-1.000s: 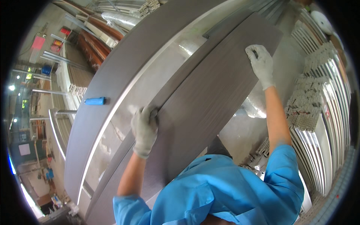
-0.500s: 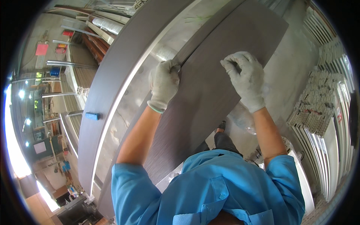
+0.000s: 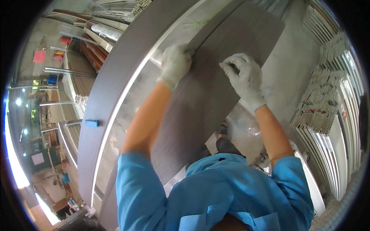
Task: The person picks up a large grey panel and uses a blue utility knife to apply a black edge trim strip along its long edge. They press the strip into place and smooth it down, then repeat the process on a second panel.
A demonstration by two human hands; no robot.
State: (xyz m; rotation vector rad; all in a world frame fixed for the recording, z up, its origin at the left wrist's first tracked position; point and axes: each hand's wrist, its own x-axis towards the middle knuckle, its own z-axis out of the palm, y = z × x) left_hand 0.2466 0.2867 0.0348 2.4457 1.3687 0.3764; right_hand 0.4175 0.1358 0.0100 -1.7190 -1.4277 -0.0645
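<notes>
A long dark grey-brown plank (image 3: 200,88) lies slantwise in front of me, a narrow seam or groove running near its left edge. My gloved left hand (image 3: 175,64) is at that edge, fingers curled toward the seam and slightly blurred; what is in them is hidden. Over the plank's right side is my gloved right hand (image 3: 244,81), thumb and fingertips drawn together in a pinch. Nothing between those fingertips can be made out. Both gloves are whitish and worn.
Left of the plank stretches a second dark plank (image 3: 104,88) bearing a small blue block-like object (image 3: 92,123). Stacked pale hollow profiles (image 3: 318,100) stand at the right. Racks with long boards (image 3: 77,73) are at the far left. Clear plastic wrap (image 3: 244,119) lies on the floor.
My left hand has slid forward and slightly right along the plank's edge. My right hand has shifted a little left, still pinched. The view has shifted slightly.
</notes>
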